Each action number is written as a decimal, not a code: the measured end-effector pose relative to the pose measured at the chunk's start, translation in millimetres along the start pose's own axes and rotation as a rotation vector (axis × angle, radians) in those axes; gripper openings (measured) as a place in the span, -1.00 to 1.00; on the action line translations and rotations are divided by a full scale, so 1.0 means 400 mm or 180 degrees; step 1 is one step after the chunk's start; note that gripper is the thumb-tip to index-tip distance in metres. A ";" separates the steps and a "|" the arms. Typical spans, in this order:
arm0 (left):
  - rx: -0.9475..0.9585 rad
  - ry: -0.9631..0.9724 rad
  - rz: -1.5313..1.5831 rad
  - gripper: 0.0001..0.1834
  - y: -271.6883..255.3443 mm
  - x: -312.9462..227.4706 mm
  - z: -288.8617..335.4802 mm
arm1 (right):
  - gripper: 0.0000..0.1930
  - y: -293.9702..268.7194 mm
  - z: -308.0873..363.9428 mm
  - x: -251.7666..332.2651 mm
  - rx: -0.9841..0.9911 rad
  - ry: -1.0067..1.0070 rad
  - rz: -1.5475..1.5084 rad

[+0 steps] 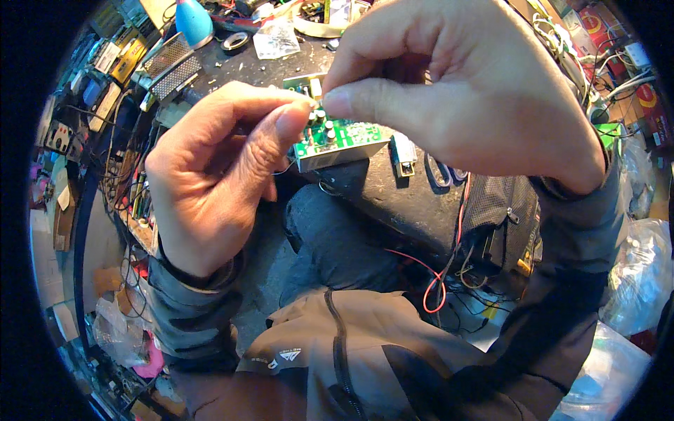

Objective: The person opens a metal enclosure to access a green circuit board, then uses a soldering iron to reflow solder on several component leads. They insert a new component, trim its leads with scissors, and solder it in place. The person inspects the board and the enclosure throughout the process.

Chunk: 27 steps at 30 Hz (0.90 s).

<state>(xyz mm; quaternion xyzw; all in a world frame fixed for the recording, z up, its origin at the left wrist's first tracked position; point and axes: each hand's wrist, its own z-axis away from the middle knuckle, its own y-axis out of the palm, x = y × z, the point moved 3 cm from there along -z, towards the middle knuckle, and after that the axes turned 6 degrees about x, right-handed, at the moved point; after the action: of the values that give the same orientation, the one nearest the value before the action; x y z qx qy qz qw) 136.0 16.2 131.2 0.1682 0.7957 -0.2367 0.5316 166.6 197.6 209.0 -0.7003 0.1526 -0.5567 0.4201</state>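
Both hands are raised close together above a green circuit board (351, 135) set in a pale metal tray-like frame. My left hand (217, 165) is closed, thumb and forefinger pinched together at the board's left part. What sits between those fingertips is too small to make out. Opposite it, my right hand (435, 91) also pinches with thumb and forefinger, its tips almost touching the left ones; anything held there is hidden. Small black and silver capacitors (329, 126) stand on the board below the fingertips. The board's far right part is covered by my right hand.
The board lies on a dark, worn bench (393, 200). Scissors with blue-grey handles (439, 172), a small metal-ended connector (404, 158) and a black mesh pouch (495, 210) lie to the right. A roll of tape (234, 42) and a blue bottle (193, 24) stand behind. Loose red wire (435, 295) hangs in front.
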 end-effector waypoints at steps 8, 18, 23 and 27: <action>-0.0294 -0.0607 0.0274 -0.81 -0.004 0.091 0.043 | -0.61 0.021 0.071 -0.203 -0.0033 0.0542 0.0290; 0.0353 -0.0631 -0.0264 -0.80 -0.015 0.183 -0.019 | -0.71 0.121 0.280 -0.380 0.0289 0.1919 0.1545; 0.0711 0.0067 -0.0564 -0.83 0.054 0.178 -0.084 | -0.81 0.089 0.197 -0.309 -0.0635 0.0921 -0.0305; 0.0819 0.0379 -0.0841 -0.82 0.087 0.187 -0.121 | -0.82 0.108 0.181 -0.307 -0.0477 0.1150 -0.0309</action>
<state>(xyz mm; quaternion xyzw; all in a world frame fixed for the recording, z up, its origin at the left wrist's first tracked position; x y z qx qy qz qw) 88.8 73.3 70.5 0.1425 0.8041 -0.3939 0.4219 202.2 285.6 94.1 -0.6248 0.2325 -0.6800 0.3052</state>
